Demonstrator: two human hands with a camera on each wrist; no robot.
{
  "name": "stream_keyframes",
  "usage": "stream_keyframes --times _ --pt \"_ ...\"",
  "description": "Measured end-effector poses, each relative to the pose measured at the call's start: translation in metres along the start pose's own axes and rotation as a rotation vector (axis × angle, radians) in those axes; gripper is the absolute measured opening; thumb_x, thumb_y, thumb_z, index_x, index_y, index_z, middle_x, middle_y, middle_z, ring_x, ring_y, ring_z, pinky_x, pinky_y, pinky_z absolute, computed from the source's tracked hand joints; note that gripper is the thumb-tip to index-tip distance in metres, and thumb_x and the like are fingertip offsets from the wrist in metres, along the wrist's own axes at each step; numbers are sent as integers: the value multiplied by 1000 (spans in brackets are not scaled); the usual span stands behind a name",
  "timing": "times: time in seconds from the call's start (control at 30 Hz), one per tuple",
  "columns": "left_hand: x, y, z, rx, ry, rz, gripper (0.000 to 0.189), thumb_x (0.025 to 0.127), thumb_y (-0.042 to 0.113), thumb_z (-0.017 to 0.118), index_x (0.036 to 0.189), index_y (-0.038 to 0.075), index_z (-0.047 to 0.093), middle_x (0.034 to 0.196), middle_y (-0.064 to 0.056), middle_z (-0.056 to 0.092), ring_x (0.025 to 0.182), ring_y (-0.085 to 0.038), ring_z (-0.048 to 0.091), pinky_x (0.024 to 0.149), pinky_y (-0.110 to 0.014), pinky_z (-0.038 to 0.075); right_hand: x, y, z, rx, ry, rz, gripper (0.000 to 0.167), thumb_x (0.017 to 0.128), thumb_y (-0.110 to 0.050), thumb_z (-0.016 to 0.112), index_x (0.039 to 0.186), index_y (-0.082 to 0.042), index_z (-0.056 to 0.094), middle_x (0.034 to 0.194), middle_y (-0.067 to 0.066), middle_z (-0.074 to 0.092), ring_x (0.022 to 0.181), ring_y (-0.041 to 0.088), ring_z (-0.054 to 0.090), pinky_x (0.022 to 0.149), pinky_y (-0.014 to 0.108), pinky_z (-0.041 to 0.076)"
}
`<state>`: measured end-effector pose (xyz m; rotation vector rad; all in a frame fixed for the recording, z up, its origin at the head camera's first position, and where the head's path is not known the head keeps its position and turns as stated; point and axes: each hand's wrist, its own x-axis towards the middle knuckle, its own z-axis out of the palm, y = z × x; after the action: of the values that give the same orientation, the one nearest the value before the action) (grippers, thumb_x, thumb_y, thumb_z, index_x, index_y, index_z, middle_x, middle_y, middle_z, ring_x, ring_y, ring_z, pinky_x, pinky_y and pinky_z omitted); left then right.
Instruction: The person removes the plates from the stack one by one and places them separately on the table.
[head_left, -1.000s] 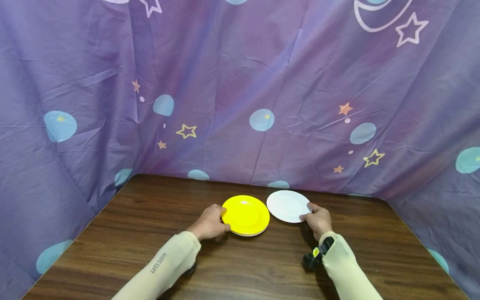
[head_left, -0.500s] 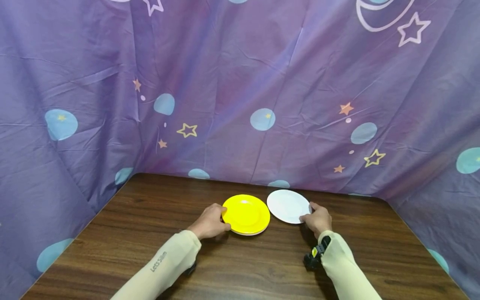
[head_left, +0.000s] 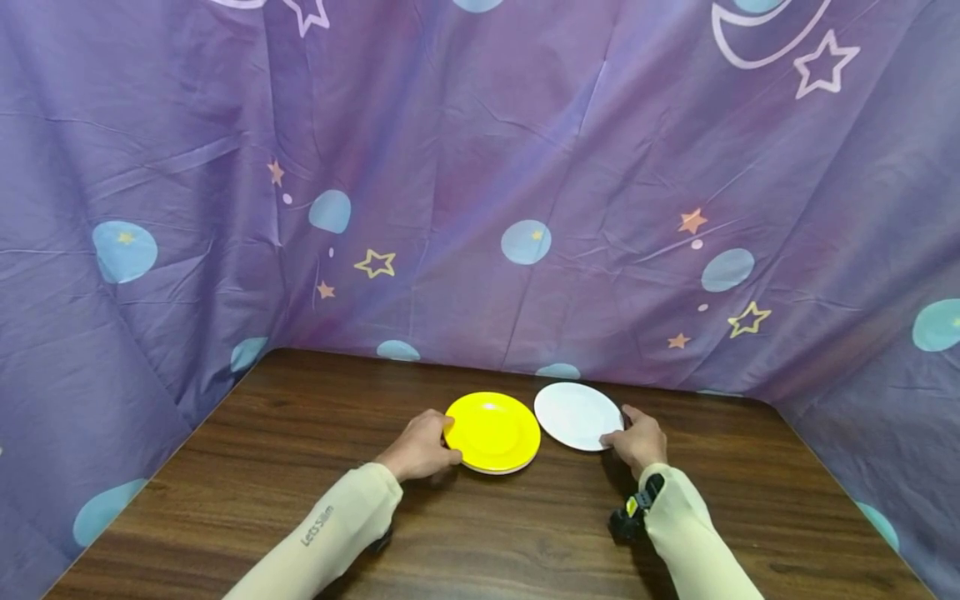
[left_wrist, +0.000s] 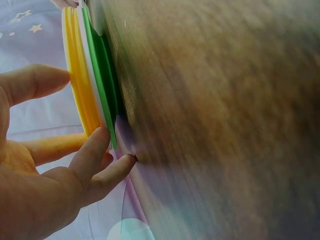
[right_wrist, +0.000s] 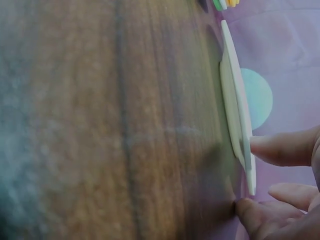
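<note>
A stack of round plates (head_left: 491, 432) stands at the table's far middle, a yellow plate on top. Side-on in the left wrist view, yellow layers (left_wrist: 80, 75) lie over a white rim (left_wrist: 90, 62) and a green plate (left_wrist: 102, 90). My left hand (head_left: 420, 447) holds the stack's left edge, thumb on the yellow rim and fingers curled at the side. Just right of the stack is a white plate (head_left: 577, 415), which my right hand (head_left: 639, 439) pinches at its right edge. The right wrist view shows the thumb on that plate's upper face (right_wrist: 245, 120) and fingers by its rim.
Dark wood tabletop (head_left: 495, 542) spreads around the plates. A purple curtain (head_left: 450, 167) printed with stars and moons hangs behind the table and along both sides. A black wrist device (head_left: 628, 518) sits at the right wrist.
The white plate's near edge has come slightly lower and closer to me, with my right hand on it. My left hand and the stack look unmoved.
</note>
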<state>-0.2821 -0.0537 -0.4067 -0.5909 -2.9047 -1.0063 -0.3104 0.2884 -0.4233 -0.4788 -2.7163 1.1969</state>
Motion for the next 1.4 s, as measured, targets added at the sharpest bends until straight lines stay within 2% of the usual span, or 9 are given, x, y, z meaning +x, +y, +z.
stream_keyframes --times 0.07,0.17,0.33,0.53,0.83,1.07,1.23,1.4 --pt "0 0 0 0 -1 1 40 75 11 76 110 -8 69 110 -19 65 105 -27 58 96 -45 49 0 0 -1 1 0 -5 84 75 -6 75 150 1 39 145 33 47 108 47 59 105 53 45" --pt "0 0 1 -2 -4 -4 45 75 11 76 114 -10 67 113 -20 65 108 -27 57 97 -45 49 1 1 -3 10 -5 -15 83 77 -8 74 151 1 38 145 32 48 105 45 60 105 53 45" --pt "0 -1 1 0 -2 -15 55 75 12 76 123 -11 61 111 -18 65 104 -26 56 95 -44 48 1 -1 -4 15 -8 -31 81 78 -10 73 151 -1 39 148 29 48 122 47 52 113 55 38" --pt "0 0 1 13 11 -21 57 73 14 76 123 -10 60 111 -18 65 104 -27 57 97 -46 48 -1 -6 -6 20 -17 -40 81 79 -10 73 152 -1 39 152 28 43 141 47 39 119 54 31" --pt "1 0 1 3 14 -33 56 75 14 76 123 -10 60 119 -21 65 112 -31 59 103 -48 48 -4 -15 -6 38 -11 -52 81 79 -10 74 152 -3 40 154 25 42 145 44 37 121 52 29" --pt "0 0 2 -3 18 -22 49 74 13 76 118 -6 62 113 -18 66 108 -29 60 101 -48 49 -9 -24 -4 72 -22 -83 81 79 -10 75 152 -6 41 154 26 43 143 43 40 120 52 31" --pt "-1 0 2 -19 13 -30 51 74 12 76 120 -5 63 116 -18 67 111 -30 59 104 -49 48 -13 -30 -1 123 -44 -115 81 79 -7 74 152 -5 40 155 23 42 145 39 41 119 47 35" --pt "-1 0 2 -23 13 -32 53 75 12 76 123 -6 62 118 -19 67 113 -31 59 105 -50 47 -15 -37 5 247 -101 -129 81 80 1 72 153 2 36 158 25 37 146 40 38 117 45 39"
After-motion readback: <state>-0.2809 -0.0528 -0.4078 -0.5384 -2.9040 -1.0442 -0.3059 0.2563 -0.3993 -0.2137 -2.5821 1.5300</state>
